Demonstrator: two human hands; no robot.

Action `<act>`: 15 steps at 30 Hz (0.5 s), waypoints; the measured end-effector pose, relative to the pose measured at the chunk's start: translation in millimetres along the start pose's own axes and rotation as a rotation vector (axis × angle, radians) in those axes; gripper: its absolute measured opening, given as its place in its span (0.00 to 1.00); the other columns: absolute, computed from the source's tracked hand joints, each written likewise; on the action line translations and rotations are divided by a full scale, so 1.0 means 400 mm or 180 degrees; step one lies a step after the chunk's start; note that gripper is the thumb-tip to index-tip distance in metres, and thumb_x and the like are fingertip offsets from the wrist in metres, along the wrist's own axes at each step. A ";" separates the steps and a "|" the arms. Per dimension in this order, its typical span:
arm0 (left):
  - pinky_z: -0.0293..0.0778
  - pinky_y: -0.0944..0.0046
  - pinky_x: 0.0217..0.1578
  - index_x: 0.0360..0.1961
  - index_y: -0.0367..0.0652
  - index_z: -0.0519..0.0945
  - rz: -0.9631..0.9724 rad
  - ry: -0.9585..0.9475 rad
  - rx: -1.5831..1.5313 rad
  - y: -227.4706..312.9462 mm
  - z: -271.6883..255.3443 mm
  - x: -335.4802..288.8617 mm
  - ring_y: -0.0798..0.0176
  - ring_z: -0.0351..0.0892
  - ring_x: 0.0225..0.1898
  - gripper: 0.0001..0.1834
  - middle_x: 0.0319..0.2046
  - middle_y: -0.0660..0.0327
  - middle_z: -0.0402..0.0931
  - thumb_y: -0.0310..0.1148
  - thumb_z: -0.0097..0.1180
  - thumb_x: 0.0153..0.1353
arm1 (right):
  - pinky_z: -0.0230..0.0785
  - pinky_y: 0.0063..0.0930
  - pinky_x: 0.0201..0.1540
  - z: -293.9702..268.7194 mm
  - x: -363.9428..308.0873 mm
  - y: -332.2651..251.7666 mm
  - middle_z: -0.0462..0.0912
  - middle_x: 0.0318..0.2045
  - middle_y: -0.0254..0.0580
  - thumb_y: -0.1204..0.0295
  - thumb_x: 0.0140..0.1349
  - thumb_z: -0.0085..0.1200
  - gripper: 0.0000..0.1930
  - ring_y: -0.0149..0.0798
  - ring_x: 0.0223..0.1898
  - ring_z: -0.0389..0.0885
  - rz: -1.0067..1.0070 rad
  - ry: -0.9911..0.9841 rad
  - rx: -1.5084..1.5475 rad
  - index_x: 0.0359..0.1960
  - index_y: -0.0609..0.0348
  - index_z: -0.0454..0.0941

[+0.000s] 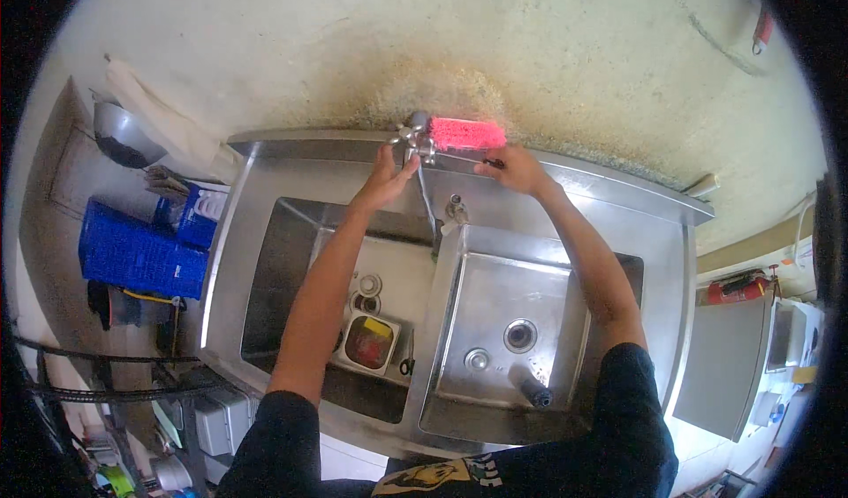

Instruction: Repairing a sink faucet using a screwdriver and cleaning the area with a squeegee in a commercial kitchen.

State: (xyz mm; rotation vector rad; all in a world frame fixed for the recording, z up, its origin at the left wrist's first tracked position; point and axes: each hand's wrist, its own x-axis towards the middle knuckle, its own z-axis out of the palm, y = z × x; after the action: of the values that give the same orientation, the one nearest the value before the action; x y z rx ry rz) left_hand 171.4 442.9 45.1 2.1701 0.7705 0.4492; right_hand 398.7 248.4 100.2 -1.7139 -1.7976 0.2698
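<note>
At the back ledge of a steel double sink, my left hand has its fingers and thumb around the lower part of a metal faucet. To the right, my right hand grips a small dark handle. A thin metal rod runs from near that handle toward the faucet. Just above the rod, a bright pink shaggy scrubber lies against the wall beside the faucet. Whether the rod joins the scrubber or the faucet I cannot tell. A thin spout slopes down from the faucet toward the sink divider.
The left basin holds a square steel container with yellow and red things, and scissors. In the right basin are a drain, a loose strainer and a dark cylinder. Blue crates stand left; a grey cabinet stands right.
</note>
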 end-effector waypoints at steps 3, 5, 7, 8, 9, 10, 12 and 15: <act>0.43 0.51 0.65 0.63 0.33 0.50 -0.0132 0.0106 -0.0126 0.016 0.038 0.024 0.42 0.46 0.66 0.49 0.61 0.37 0.49 0.65 0.46 0.56 | 0.71 0.45 0.37 0.021 -0.007 0.050 0.80 0.27 0.51 0.51 0.62 0.44 0.21 0.54 0.34 0.79 0.0172 -0.0155 -0.0934 0.35 0.57 0.77; 0.45 0.51 0.64 0.63 0.34 0.51 -0.0235 0.0187 -0.0197 0.004 0.046 0.041 0.42 0.48 0.65 0.48 0.60 0.38 0.52 0.64 0.45 0.57 | 0.71 0.46 0.37 0.038 -0.008 0.056 0.80 0.27 0.52 0.53 0.63 0.43 0.19 0.54 0.34 0.80 0.0135 -0.0130 -0.1220 0.35 0.57 0.76; 0.51 0.53 0.62 0.63 0.35 0.52 0.0386 -0.0165 -0.0370 -0.067 0.025 0.069 0.44 0.54 0.62 0.44 0.58 0.41 0.56 0.61 0.43 0.60 | 0.72 0.47 0.37 0.055 0.005 0.011 0.80 0.27 0.53 0.55 0.64 0.42 0.18 0.55 0.35 0.80 0.0041 -0.0092 -0.1477 0.36 0.56 0.76; 0.51 0.53 0.62 0.63 0.35 0.52 0.0387 -0.0174 -0.0409 -0.072 0.041 0.077 0.44 0.54 0.62 0.44 0.58 0.41 0.56 0.61 0.43 0.60 | 0.71 0.47 0.32 0.057 -0.001 -0.006 0.79 0.26 0.52 0.56 0.64 0.42 0.16 0.56 0.30 0.79 0.0092 -0.0075 -0.1599 0.37 0.56 0.73; 0.52 0.55 0.60 0.63 0.35 0.53 0.0309 -0.0086 -0.0511 -0.063 0.061 0.085 0.47 0.57 0.60 0.43 0.56 0.44 0.58 0.61 0.41 0.61 | 0.71 0.48 0.28 0.056 -0.005 -0.010 0.78 0.24 0.51 0.58 0.64 0.43 0.14 0.57 0.25 0.78 0.0154 -0.0062 -0.1742 0.37 0.55 0.71; 0.54 0.57 0.59 0.63 0.36 0.53 0.0228 0.0002 -0.0615 -0.055 0.082 0.093 0.50 0.59 0.58 0.42 0.54 0.47 0.60 0.61 0.40 0.62 | 0.71 0.48 0.28 0.059 -0.004 -0.002 0.78 0.24 0.51 0.58 0.64 0.43 0.14 0.57 0.25 0.78 0.0180 -0.0098 -0.1788 0.37 0.55 0.71; 0.55 0.58 0.58 0.63 0.35 0.54 0.0455 0.0153 -0.1035 -0.027 0.108 0.086 0.53 0.60 0.57 0.42 0.53 0.49 0.62 0.61 0.39 0.62 | 0.70 0.49 0.24 0.069 0.004 0.010 0.78 0.23 0.52 0.59 0.65 0.41 0.13 0.58 0.23 0.77 0.0401 -0.0502 -0.1877 0.36 0.55 0.72; 0.56 0.61 0.56 0.63 0.34 0.55 0.0854 0.0581 -0.1263 0.021 0.108 0.075 0.58 0.63 0.54 0.42 0.49 0.52 0.66 0.62 0.38 0.62 | 0.70 0.49 0.27 0.057 0.018 0.020 0.77 0.22 0.53 0.59 0.66 0.40 0.14 0.58 0.24 0.76 0.0293 -0.0468 -0.1549 0.35 0.54 0.72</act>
State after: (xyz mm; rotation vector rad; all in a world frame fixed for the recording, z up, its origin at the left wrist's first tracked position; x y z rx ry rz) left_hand 220.3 434.0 26.0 1.8770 0.4373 0.8703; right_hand 392.9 262.4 80.2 -2.1613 -2.0104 -0.0103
